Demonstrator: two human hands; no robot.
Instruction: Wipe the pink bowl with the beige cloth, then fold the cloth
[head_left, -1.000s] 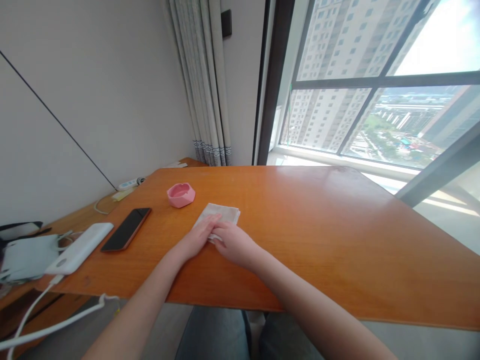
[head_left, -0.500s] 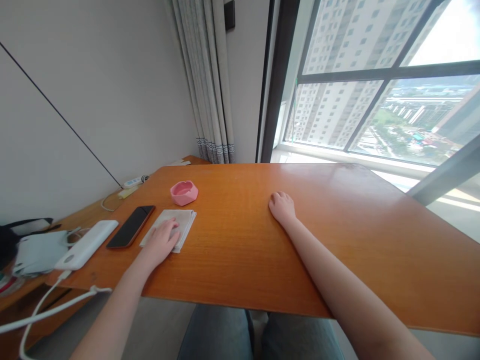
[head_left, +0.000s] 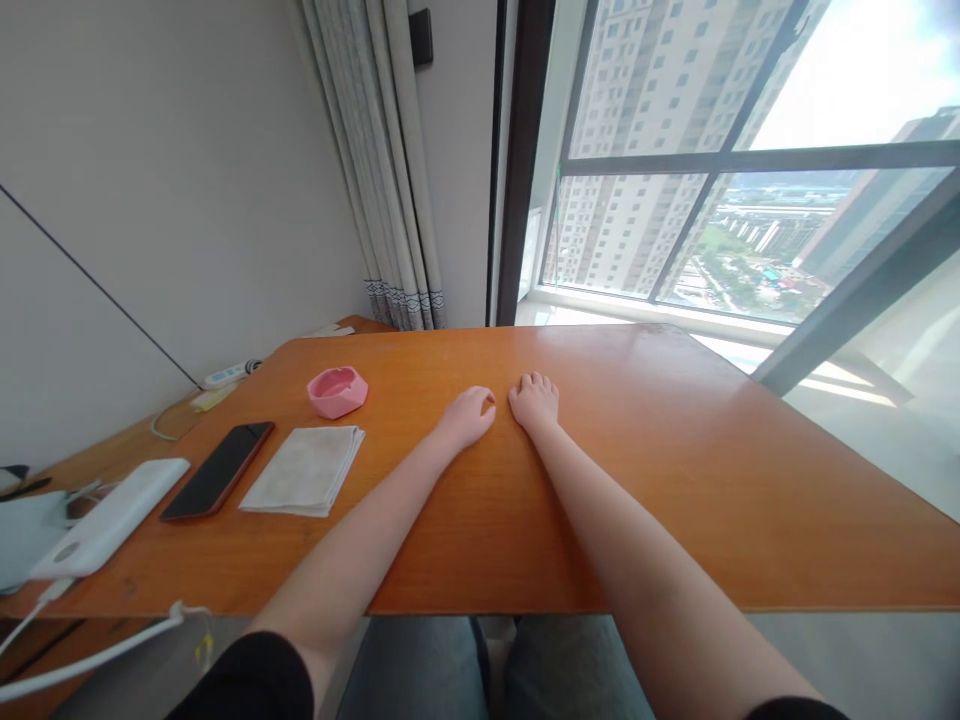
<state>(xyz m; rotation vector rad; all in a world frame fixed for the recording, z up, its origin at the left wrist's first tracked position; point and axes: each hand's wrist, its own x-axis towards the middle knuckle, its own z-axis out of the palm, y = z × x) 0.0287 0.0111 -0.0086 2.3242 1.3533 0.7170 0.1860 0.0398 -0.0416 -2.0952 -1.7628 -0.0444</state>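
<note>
A folded pale cloth (head_left: 303, 470) is laid flat on the wooden surface (head_left: 675, 500), toward its near-left corner and in from its left edge, with the layered folds exposed along the cloth's right side. The cloth is touched by neither hand. The left hand (head_left: 466, 418) is placed to the right of the cloth, about midway between the surface's near and far edges; it is loosely curled and empty, and whether thumb and fingertips meet cannot be told. The right hand (head_left: 535, 402) is set just beside it, palm down and empty, with the fingers slightly bent and the thumb held apart from them. Just beyond the cloth, toward the far-left corner, a pink faceted bowl (head_left: 337, 393) is seen. Between the cloth and the left edge, a dark-screened phone (head_left: 219, 470) is laid at a slant. Closer to that edge, a white oblong device (head_left: 111, 518) is positioned, a white cable (head_left: 56, 590) being plugged into its near end. Beyond the far edge, the scene is bounded by a grey curtain (head_left: 375, 170) and a window (head_left: 637, 225).
</note>
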